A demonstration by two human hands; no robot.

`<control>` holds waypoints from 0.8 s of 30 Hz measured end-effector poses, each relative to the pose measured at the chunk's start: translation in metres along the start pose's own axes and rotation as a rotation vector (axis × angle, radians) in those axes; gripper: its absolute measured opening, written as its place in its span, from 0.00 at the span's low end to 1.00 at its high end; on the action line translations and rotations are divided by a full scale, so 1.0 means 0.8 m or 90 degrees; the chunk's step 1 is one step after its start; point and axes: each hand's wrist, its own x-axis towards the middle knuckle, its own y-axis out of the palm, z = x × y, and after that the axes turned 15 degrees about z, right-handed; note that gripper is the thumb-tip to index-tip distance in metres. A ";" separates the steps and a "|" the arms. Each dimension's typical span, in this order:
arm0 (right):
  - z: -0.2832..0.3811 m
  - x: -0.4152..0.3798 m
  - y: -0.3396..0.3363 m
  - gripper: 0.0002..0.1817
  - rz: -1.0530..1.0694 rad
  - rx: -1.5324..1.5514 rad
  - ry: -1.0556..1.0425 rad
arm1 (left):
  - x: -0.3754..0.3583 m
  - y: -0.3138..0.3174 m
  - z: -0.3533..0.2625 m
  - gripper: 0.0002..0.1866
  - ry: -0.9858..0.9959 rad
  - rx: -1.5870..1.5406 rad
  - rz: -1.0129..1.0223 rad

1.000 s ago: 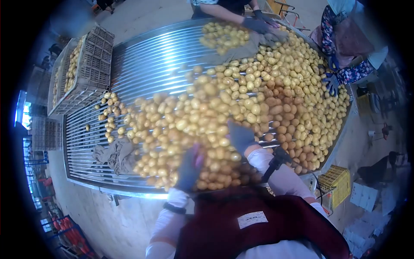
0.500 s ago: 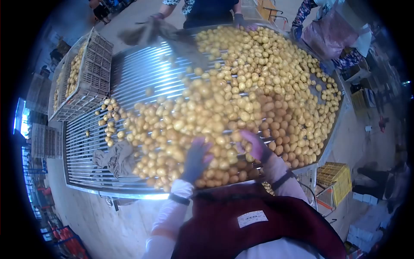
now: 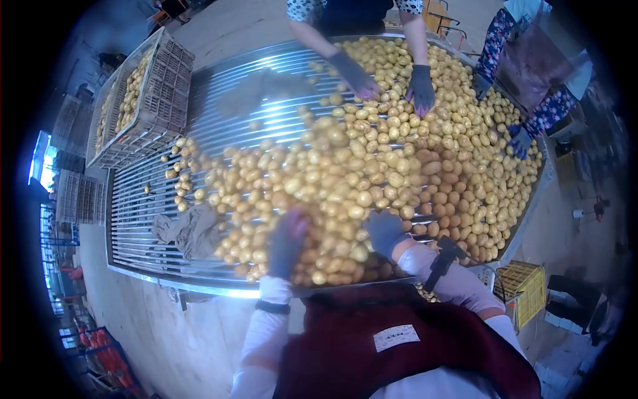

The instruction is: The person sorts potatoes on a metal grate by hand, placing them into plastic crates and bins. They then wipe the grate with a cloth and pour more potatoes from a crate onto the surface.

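Observation:
A broad layer of small, round yellow potatoes (image 3: 392, 163) lies on a metal slatted table (image 3: 139, 219). My left hand (image 3: 288, 243), in a grey glove with purple at the fingers, is among the potatoes near the front edge. Motion smears its fingers. To its right, my right hand (image 3: 385, 233), in a matching glove, reaches into the potatoes with its back toward me, hiding its fingers and anything under them. A crumpled grey cloth (image 3: 189, 231) rests on the slats left of my left hand.
A plastic crate (image 3: 156, 100) of potatoes stands at the table's left end. Another grey cloth (image 3: 262, 93) lies blurred on the far slats. Across the table are one co-worker's gloved hands (image 3: 421, 90); another co-worker's hand (image 3: 520, 141) is at right. A yellow crate (image 3: 522, 289) stands below right.
My right hand has turned so its back faces me; my left has shifted slightly. The far co-worker has let go of the cloth and now reaches into the potatoes. The view has shifted.

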 end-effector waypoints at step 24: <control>-0.035 -0.114 0.070 0.33 -0.228 1.056 -0.336 | 0.022 0.128 -0.157 0.23 0.274 -0.050 0.147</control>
